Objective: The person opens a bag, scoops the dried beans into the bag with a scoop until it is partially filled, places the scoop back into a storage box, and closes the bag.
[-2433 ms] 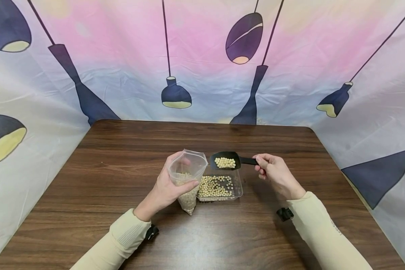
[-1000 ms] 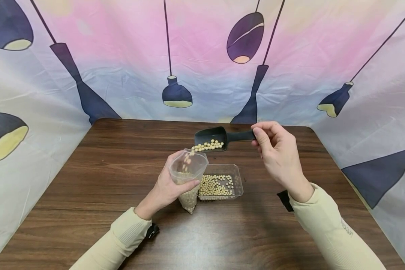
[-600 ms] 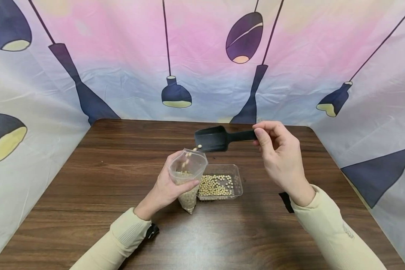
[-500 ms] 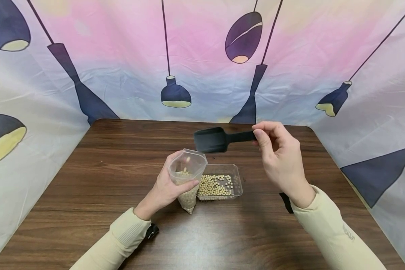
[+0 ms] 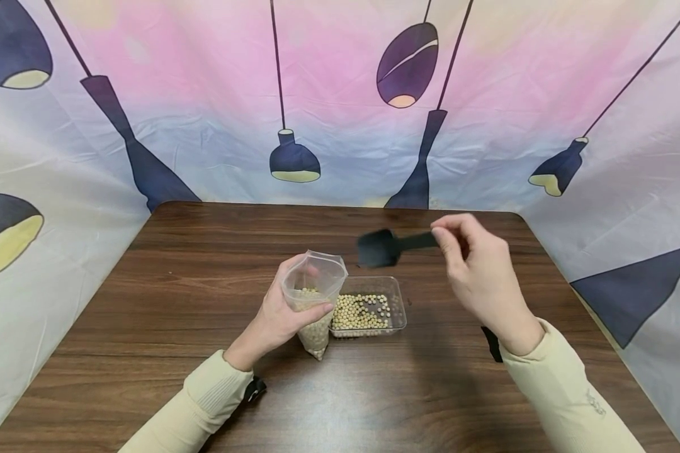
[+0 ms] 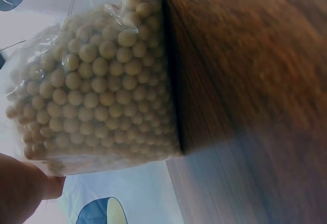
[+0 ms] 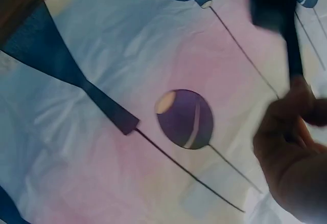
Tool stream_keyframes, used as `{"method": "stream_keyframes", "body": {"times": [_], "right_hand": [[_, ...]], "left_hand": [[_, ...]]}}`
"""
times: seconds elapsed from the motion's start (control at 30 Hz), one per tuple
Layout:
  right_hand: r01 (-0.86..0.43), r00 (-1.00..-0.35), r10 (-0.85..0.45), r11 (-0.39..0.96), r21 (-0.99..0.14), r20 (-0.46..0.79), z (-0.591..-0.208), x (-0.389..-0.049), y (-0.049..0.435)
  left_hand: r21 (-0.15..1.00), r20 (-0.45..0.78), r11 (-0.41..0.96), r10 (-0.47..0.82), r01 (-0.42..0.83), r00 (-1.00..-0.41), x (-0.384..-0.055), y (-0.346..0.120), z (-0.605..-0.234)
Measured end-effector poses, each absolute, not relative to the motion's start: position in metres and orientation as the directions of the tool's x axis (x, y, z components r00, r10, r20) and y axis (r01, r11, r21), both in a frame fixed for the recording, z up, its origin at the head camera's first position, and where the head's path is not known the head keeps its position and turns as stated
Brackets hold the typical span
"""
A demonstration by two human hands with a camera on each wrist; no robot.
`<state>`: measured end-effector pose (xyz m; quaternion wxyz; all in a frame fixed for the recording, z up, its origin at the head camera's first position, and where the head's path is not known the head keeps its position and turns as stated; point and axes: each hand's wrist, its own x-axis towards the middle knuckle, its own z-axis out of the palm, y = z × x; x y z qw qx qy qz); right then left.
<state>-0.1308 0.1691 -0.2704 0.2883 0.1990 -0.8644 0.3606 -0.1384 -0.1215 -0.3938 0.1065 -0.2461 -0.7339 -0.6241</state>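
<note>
My left hand grips a clear plastic bag by its sides, with the mouth spread wide and facing up. Pale round beans fill the bag's lower part, and its base stands on the table in the left wrist view. My right hand pinches the end of a black scoop's handle. The scoop hangs in the air to the right of the bag's mouth, slightly blurred, and no beans show in it. Below the scoop sits a clear plastic tray with a layer of beans, right beside the bag.
The brown wooden table reaches back to a patterned cloth printed with lamps. Cloth also hangs along both sides. A dark wrist strap shows at my right sleeve, another strap at the left.
The right hand raised the scoop of beans over the bag and tipped it, and the beans fell in. Now the scoop has moved back right and down. The left hand stays put.
</note>
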Motion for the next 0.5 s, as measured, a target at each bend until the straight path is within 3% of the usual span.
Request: {"method": "stream_keyframes", "body": {"times": [0.1,0.2,0.33,0.5], "right_hand": [[-0.42,-0.884,-0.189,0.722,-0.549,0.428,-0.285,-0.134,0.174],[-0.31,-0.95,-0.216,0.733,-0.606,0.225,-0.304,-0.139,0.178],[-0.159,-0.977,-0.212,0.665,-0.73,0.019,-0.33,-0.147,0.183],[0.005,-0.967,-0.215,0.527,-0.85,-0.138,-0.363,-0.154,0.187]], "left_hand": [[0.861,0.47,0.093,0.227,0.5,-0.853,-0.138,-0.122,-0.393],[0.865,0.467,0.082,0.228,0.495,-0.854,-0.138,-0.122,-0.393],[0.868,0.462,0.075,0.237,0.49,-0.855,-0.137,-0.123,-0.393],[0.871,0.454,0.085,0.238,0.484,-0.859,-0.137,-0.125,-0.394]]}}
